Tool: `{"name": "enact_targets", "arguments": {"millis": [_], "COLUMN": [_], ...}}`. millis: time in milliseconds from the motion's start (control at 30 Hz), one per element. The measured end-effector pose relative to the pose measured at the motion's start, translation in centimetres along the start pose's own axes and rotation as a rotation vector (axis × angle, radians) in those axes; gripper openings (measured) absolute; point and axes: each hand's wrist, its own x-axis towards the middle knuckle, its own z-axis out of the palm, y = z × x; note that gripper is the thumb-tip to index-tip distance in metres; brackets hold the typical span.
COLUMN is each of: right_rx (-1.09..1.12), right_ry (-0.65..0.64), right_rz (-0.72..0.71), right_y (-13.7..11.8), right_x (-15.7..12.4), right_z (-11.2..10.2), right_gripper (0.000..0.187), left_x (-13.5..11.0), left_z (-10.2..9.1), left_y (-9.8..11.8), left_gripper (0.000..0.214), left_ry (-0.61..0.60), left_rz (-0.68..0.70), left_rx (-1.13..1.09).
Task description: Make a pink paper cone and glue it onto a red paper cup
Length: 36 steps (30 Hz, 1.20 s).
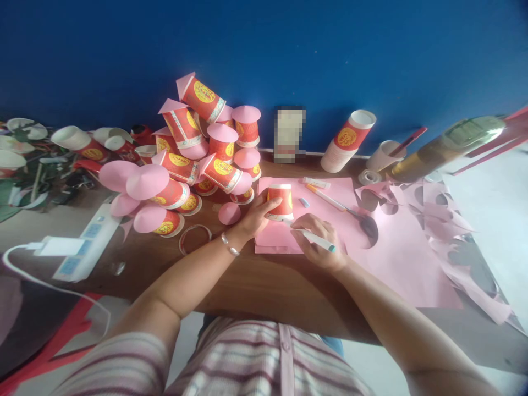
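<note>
My left hand (pixel 259 213) is wrapped round a red paper cup (pixel 281 201) with a yellow print, which is upside down over the stacked pink paper sheets (pixel 280 246). In my right hand (pixel 319 239) is a white marker (pixel 315 239) with a green end, its other end pointing at the cup's rim. My fingers hide part of the marker, and I cannot tell whether its tip touches the cup. Beyond the hands, a small blue-white piece (pixel 304 202), an orange-and-white pen (pixel 328 198) and a glue stick (pixel 315 182) lie on the pink paper.
Several red cups with pink cone tops (pixel 202 99) are piled at the left. A cup stack (pixel 348 140) leans near the blue wall. Scissors (pixel 365 220) lie on the paper, with pink offcuts (pixel 445 214) at the right. A power strip (pixel 88 242) sits at the left.
</note>
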Motion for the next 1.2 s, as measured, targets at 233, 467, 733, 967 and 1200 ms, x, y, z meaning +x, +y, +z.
{"name": "enact_targets", "arguments": {"millis": [233, 467, 733, 967, 1200], "right_rx": [0.004, -0.064, -0.055, -0.046, -0.037], "right_ry": [0.014, 0.053, 0.061, 0.089, 0.076], "right_rz": [0.013, 0.045, 0.043, 0.019, -0.002], "right_y": [0.09, 0.62, 0.78, 0.98, 0.76], "right_x": [0.11, 0.07, 0.09, -0.08, -0.28], "right_z": [0.12, -0.06, 0.01, 0.00, 0.13], "right_gripper": [0.007, 0.009, 0.005, 0.007, 0.006], "left_x": [0.01, -0.05, -0.14, -0.31, 0.02], "left_z": [0.10, 0.12, -0.10, 0.21, -0.36], "left_y": [0.05, 0.13, 0.17, 0.75, -0.07], "left_gripper": [0.033, 0.036, 0.038, 0.041, 0.035], "left_ry": [0.001, 0.021, -0.032, -0.039, -0.016], "left_rz": [0.010, -0.010, -0.078, -0.108, -0.036], "left_rx": [0.002, -0.024, -0.051, -0.030, -0.103]}}
